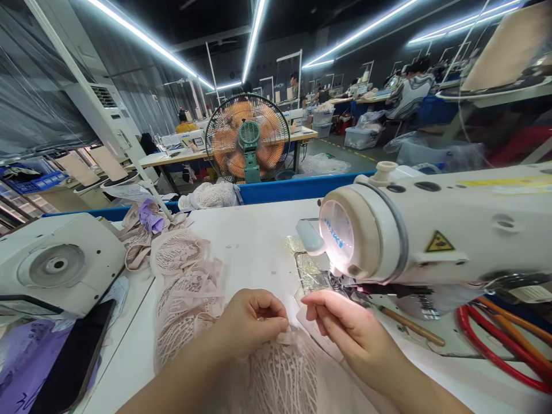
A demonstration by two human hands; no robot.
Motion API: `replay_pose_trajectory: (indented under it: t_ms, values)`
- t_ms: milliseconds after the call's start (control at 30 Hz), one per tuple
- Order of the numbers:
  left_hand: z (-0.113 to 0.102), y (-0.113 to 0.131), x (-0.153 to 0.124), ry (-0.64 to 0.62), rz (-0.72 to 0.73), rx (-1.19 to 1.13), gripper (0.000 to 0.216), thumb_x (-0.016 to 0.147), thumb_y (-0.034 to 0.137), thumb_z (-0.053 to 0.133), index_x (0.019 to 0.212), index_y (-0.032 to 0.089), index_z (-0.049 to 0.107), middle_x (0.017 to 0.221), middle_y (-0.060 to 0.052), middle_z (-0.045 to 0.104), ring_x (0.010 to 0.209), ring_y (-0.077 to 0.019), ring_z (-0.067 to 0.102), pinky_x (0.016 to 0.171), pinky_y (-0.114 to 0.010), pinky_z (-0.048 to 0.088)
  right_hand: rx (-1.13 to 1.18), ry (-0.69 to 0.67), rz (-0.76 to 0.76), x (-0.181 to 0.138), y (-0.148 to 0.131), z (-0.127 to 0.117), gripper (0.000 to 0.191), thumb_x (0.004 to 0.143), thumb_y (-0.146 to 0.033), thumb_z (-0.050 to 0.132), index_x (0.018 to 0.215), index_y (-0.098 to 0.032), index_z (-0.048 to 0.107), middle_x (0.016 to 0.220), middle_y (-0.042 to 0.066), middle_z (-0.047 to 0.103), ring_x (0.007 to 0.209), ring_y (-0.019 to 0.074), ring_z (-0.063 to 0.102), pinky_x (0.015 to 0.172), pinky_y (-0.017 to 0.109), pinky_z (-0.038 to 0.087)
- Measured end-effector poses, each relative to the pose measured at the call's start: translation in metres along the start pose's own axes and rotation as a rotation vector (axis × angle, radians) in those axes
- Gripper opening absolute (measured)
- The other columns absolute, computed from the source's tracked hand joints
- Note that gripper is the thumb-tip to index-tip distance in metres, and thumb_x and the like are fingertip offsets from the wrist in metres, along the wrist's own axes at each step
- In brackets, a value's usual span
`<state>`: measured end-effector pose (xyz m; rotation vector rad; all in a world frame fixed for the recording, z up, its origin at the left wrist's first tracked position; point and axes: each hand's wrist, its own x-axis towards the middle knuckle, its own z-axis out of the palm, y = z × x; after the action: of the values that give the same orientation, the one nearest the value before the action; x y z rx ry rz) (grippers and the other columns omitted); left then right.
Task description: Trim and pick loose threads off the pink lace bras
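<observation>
Pale pink lace fabric lies on the white table in front of me. My left hand is curled closed, pinching the lace's upper edge. My right hand pinches the same edge a little to the right, thumb against fingers, just in front of the needle area of the white sewing machine. The machine's lamp lights the metal needle plate beside my right fingers.
More pink lace pieces are piled to the left. A black phone lies at the left edge beside another white machine. Red cables run at right. An orange fan stands behind; people work at distant tables.
</observation>
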<state>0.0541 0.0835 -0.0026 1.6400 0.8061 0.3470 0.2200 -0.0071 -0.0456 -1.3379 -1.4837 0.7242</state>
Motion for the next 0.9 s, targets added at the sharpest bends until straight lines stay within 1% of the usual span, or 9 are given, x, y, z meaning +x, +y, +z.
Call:
replay_pose_trajectory:
  t_ms: [67,200,267,400,500,567,667,800,900]
  values:
    - [0.002,0.002,0.000,0.014,0.021,0.019,0.004,0.060,0.013,0.056,0.060,0.010,0.059,0.059,-0.001,0.054,0.056,-0.0097,0.047,0.054,-0.022,0.037,-0.114,-0.011,-0.038,-0.002,-0.006,0.003,0.021,0.088,-0.018,0.030,0.089,-0.020,0.052,0.069,0.000,0.052,0.061,0.0131,0.050,0.056,0.027,0.043]
    - [0.004,0.002,0.000,0.016,0.006,-0.004,0.004,0.060,0.013,0.055,0.059,0.011,0.058,0.056,-0.001,0.055,0.055,-0.0103,0.047,0.053,-0.022,0.037,-0.258,-0.014,-0.091,-0.004,-0.011,0.014,0.008,0.083,-0.021,0.041,0.084,-0.018,0.049,0.067,-0.001,0.046,0.051,0.0107,0.041,0.046,0.023,0.035]
    - [0.005,0.000,0.000,0.012,-0.007,-0.033,0.005,0.061,0.015,0.057,0.059,0.011,0.058,0.055,-0.002,0.056,0.054,-0.0112,0.048,0.052,-0.023,0.037,-0.297,-0.001,-0.088,-0.005,-0.010,0.020,0.007,0.082,-0.022,0.043,0.080,-0.019,0.049,0.065,-0.002,0.044,0.050,0.0104,0.038,0.045,0.022,0.031]
    - [0.005,-0.004,0.001,0.002,0.000,-0.048,0.007,0.062,0.018,0.059,0.060,0.010,0.058,0.054,-0.002,0.055,0.053,-0.0115,0.049,0.051,-0.023,0.037,-0.216,-0.028,0.005,-0.004,-0.005,0.025,0.016,0.084,-0.026,0.043,0.070,-0.020,0.049,0.059,-0.004,0.040,0.050,0.0110,0.038,0.047,0.022,0.030]
    - [0.003,-0.008,0.002,-0.035,-0.006,-0.100,0.010,0.064,0.020,0.061,0.064,0.010,0.059,0.053,-0.001,0.054,0.051,-0.0100,0.047,0.049,-0.022,0.036,-0.124,-0.053,0.096,-0.003,-0.005,0.024,0.019,0.086,-0.030,0.041,0.072,-0.020,0.050,0.059,-0.004,0.042,0.053,0.0119,0.041,0.050,0.023,0.032]
    - [0.002,-0.009,0.002,-0.052,-0.006,-0.134,0.012,0.065,0.022,0.063,0.065,0.010,0.060,0.054,0.000,0.054,0.050,-0.0093,0.048,0.049,-0.021,0.036,-0.089,-0.067,0.127,-0.002,-0.006,0.022,0.021,0.086,-0.032,0.040,0.072,-0.019,0.050,0.060,-0.003,0.043,0.055,0.0126,0.042,0.051,0.024,0.033]
    - [0.001,-0.009,0.002,-0.047,0.002,-0.130,0.013,0.065,0.023,0.065,0.066,0.010,0.062,0.056,0.000,0.056,0.053,-0.0098,0.050,0.051,-0.021,0.037,-0.088,-0.071,0.138,-0.001,-0.007,0.021,0.024,0.087,-0.034,0.039,0.072,-0.019,0.050,0.060,-0.002,0.044,0.056,0.0132,0.041,0.051,0.024,0.033]
    - [0.001,-0.008,0.002,-0.017,0.025,-0.044,0.009,0.066,0.020,0.063,0.066,0.011,0.064,0.059,-0.001,0.059,0.056,-0.0101,0.052,0.053,-0.020,0.039,-0.119,-0.070,0.105,-0.001,-0.008,0.021,0.024,0.087,-0.033,0.038,0.071,-0.019,0.049,0.061,-0.002,0.044,0.056,0.0134,0.041,0.052,0.025,0.033]
    - [0.002,-0.007,0.002,0.003,0.031,-0.022,0.007,0.066,0.018,0.062,0.065,0.012,0.065,0.059,0.000,0.059,0.055,-0.0097,0.052,0.052,-0.019,0.039,-0.128,-0.071,0.083,-0.002,-0.007,0.021,0.023,0.087,-0.032,0.038,0.070,-0.019,0.047,0.061,-0.002,0.044,0.055,0.0132,0.041,0.052,0.024,0.033]
